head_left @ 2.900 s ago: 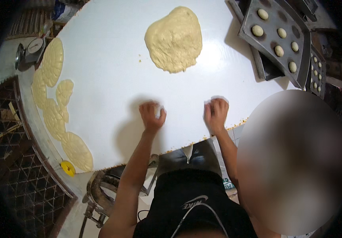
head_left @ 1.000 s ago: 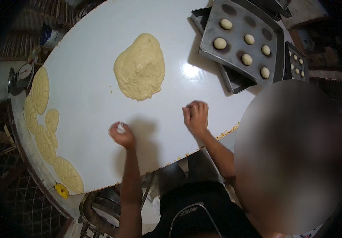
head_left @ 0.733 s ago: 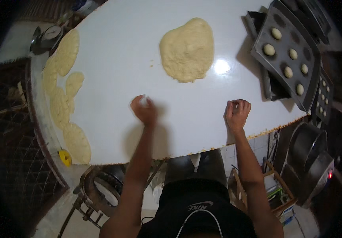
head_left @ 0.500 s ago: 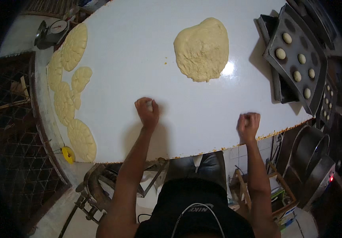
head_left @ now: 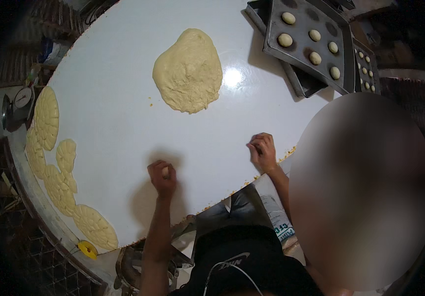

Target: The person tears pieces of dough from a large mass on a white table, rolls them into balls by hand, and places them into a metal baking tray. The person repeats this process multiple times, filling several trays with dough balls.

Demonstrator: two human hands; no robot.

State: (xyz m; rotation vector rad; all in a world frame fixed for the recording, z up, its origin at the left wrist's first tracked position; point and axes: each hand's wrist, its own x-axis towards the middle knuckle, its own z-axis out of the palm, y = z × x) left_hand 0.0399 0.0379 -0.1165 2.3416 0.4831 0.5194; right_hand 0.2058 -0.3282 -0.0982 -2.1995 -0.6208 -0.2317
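Observation:
My left hand (head_left: 162, 178) is curled round a small dough ball (head_left: 165, 171), whose pale surface peeks out between thumb and fingers above the white table (head_left: 114, 108). Close to the table's near edge, my right hand (head_left: 263, 150) has its fingers bent inward over the tabletop; whatever lies under them is hidden. Farther back sits a big lump of dough (head_left: 188, 71). Along the left edge lie several flat dough rounds scored into pieces, among them a near one (head_left: 95, 227) and a far one (head_left: 47, 118).
A dark baking tray (head_left: 301, 29) with several dough balls (head_left: 314, 58) rests tilted on another tray (head_left: 301, 86) at the back right. A dial scale (head_left: 23, 97) stands off the left edge, and a yellow round object (head_left: 87, 249) at the near left. A blurred oval covers the right side.
The view has shifted, so the table, dough and trays appear farther left. Both hands remain curled over the table, the left still round the dough ball.

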